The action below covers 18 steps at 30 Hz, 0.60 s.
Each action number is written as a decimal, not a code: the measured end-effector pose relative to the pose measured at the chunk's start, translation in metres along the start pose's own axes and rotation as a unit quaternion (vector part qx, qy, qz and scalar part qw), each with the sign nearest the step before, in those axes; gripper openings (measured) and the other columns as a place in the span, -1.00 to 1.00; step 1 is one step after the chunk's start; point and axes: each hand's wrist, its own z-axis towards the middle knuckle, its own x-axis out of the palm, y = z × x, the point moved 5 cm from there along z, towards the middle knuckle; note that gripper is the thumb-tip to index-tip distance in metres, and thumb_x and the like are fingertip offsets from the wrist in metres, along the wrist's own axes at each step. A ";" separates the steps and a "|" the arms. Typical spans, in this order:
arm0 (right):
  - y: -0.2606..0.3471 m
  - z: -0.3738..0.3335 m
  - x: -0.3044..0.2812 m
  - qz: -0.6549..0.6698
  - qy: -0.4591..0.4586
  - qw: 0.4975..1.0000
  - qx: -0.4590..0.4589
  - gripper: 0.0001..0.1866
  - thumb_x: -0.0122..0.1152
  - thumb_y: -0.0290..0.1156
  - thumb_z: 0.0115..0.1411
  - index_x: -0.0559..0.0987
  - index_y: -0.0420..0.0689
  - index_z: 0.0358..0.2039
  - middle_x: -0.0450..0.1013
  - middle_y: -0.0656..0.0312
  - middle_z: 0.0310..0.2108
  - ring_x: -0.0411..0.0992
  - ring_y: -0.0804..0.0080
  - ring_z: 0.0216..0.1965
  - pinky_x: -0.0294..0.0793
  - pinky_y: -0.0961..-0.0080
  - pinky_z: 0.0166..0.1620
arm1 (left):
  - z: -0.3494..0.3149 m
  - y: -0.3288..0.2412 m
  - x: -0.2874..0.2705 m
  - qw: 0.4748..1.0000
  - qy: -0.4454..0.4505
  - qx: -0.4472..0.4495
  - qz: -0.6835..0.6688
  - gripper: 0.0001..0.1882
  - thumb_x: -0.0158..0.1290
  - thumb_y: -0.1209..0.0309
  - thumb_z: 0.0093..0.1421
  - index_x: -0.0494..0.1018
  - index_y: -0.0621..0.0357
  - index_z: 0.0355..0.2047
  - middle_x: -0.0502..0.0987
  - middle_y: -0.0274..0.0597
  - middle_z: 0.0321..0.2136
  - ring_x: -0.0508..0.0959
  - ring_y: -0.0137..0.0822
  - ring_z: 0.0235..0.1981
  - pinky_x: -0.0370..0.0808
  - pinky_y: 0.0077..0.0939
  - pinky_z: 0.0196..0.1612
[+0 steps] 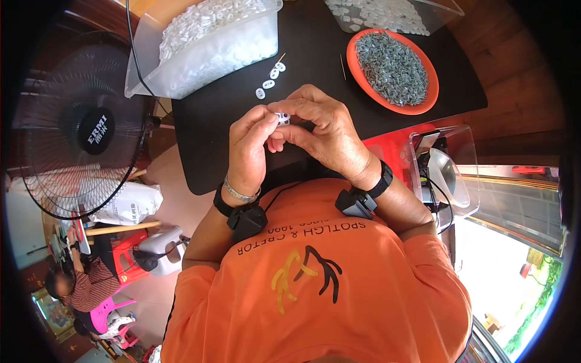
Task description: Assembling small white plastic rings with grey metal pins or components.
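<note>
Both of my hands meet over the dark table, fingertips closed around a small white plastic piece with dark holes [282,118]. My left hand [247,140] pinches it from the left with thumb and fingers. From the right, my right hand [327,128] grips the same piece between thumb and forefinger. Part of the piece is hidden by the fingers. Just beyond the hands, several white oval pieces with two holes [269,84] lie in a loose row. A thin yellowish stick [281,57] rests at the row's far end.
On the dark table [206,139] stand a translucent tub [242,69] of white pieces, an orange plate [434,91] heaped with small grey parts, and another clear tub [348,25]. A fan [97,130] is at left; a clear bin [469,181] at right. Another person [91,287] sits far left.
</note>
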 end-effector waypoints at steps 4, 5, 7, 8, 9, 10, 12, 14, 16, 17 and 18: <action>0.004 0.000 -0.001 0.001 -0.003 0.999 -0.041 -0.63 0.40 -0.52 -0.06 0.59 -0.17 -0.17 0.46 0.21 -0.37 0.50 0.39 -0.36 0.53 0.56 -0.32 | -0.003 -0.004 0.001 1.000 0.005 0.002 0.002 -0.74 -0.10 0.33 0.24 0.42 0.28 -0.46 0.38 -0.34 -0.64 0.32 -0.55 -0.62 0.23 -0.69 -0.52; 0.004 0.001 -0.001 0.002 -0.004 0.999 -0.041 -0.63 0.40 -0.52 -0.06 0.59 -0.17 -0.17 0.46 0.21 -0.37 0.50 0.39 -0.36 0.53 0.56 -0.32 | -0.003 -0.005 0.001 1.000 0.004 0.004 0.012 -0.74 -0.10 0.33 0.25 0.42 0.29 -0.45 0.37 -0.34 -0.65 0.31 -0.55 -0.62 0.22 -0.69 -0.52; 0.004 0.001 -0.001 0.013 -0.001 0.999 -0.052 -0.64 0.39 -0.55 -0.06 0.59 -0.17 -0.18 0.47 0.20 -0.37 0.51 0.38 -0.37 0.53 0.56 -0.32 | -0.005 -0.006 0.001 1.000 0.004 0.008 0.021 -0.74 -0.10 0.34 0.25 0.42 0.29 -0.46 0.37 -0.34 -0.65 0.31 -0.56 -0.62 0.22 -0.69 -0.52; 0.003 0.001 -0.001 0.013 -0.001 0.999 -0.052 -0.64 0.39 -0.55 -0.06 0.59 -0.17 -0.18 0.47 0.20 -0.37 0.51 0.38 -0.37 0.53 0.56 -0.32 | -0.005 -0.007 0.001 0.999 0.004 0.012 0.031 -0.74 -0.10 0.34 0.25 0.42 0.29 -0.46 0.36 -0.35 -0.65 0.30 -0.57 -0.62 0.22 -0.70 -0.53; 0.002 0.000 -0.001 0.019 -0.004 0.998 -0.053 -0.64 0.39 -0.56 -0.06 0.59 -0.17 -0.17 0.47 0.20 -0.37 0.51 0.38 -0.37 0.53 0.55 -0.33 | -0.005 -0.007 0.001 0.999 0.004 0.012 0.031 -0.74 -0.10 0.34 0.25 0.42 0.29 -0.46 0.36 -0.35 -0.65 0.30 -0.57 -0.62 0.22 -0.70 -0.53; 0.002 0.000 -0.001 0.025 -0.006 0.998 -0.055 -0.63 0.39 -0.57 -0.07 0.59 -0.17 -0.17 0.48 0.20 -0.37 0.51 0.38 -0.38 0.53 0.55 -0.33 | -0.005 -0.007 0.001 0.999 0.008 0.017 0.035 -0.73 -0.11 0.34 0.26 0.42 0.29 -0.47 0.36 -0.36 -0.65 0.30 -0.57 -0.62 0.21 -0.70 -0.53; 0.004 0.001 -0.002 0.014 -0.004 0.998 -0.058 -0.63 0.39 -0.57 -0.06 0.59 -0.17 -0.17 0.48 0.19 -0.39 0.51 0.37 -0.38 0.53 0.55 -0.34 | -0.005 -0.008 0.001 0.999 0.012 0.022 0.040 -0.73 -0.11 0.34 0.26 0.42 0.28 -0.47 0.35 -0.36 -0.66 0.30 -0.58 -0.62 0.20 -0.70 -0.54; 0.007 0.000 -0.002 0.002 -0.001 0.998 -0.062 -0.64 0.38 -0.57 -0.05 0.58 -0.18 -0.17 0.49 0.19 -0.41 0.51 0.36 -0.39 0.53 0.55 -0.35 | -0.005 -0.007 0.000 0.998 0.005 0.028 0.052 -0.73 -0.11 0.34 0.26 0.42 0.28 -0.48 0.34 -0.39 -0.66 0.28 -0.59 -0.63 0.19 -0.71 -0.55; 0.012 0.002 -0.005 -0.023 0.001 0.998 -0.067 -0.68 0.37 -0.54 -0.03 0.57 -0.17 -0.20 0.51 0.18 -0.45 0.52 0.31 -0.41 0.52 0.54 -0.36 | -0.004 -0.006 0.000 0.998 0.008 0.037 0.052 -0.72 -0.11 0.34 0.27 0.42 0.27 -0.48 0.34 -0.39 -0.66 0.27 -0.59 -0.64 0.19 -0.71 -0.55; 0.014 0.001 -0.004 -0.027 0.002 0.997 -0.071 -0.68 0.37 -0.54 -0.03 0.57 -0.17 -0.20 0.51 0.18 -0.45 0.52 0.31 -0.41 0.52 0.54 -0.36 | -0.005 -0.005 -0.001 0.998 0.011 0.043 0.053 -0.72 -0.11 0.33 0.27 0.42 0.27 -0.48 0.34 -0.39 -0.66 0.26 -0.60 -0.64 0.18 -0.71 -0.55; 0.013 0.000 -0.002 -0.042 -0.003 0.996 -0.073 -0.69 0.37 -0.52 -0.02 0.57 -0.17 -0.21 0.51 0.17 -0.46 0.52 0.29 -0.42 0.52 0.53 -0.36 | -0.004 -0.005 -0.001 0.997 0.013 0.051 0.049 -0.72 -0.11 0.33 0.27 0.42 0.27 -0.48 0.34 -0.39 -0.66 0.26 -0.60 -0.64 0.18 -0.71 -0.55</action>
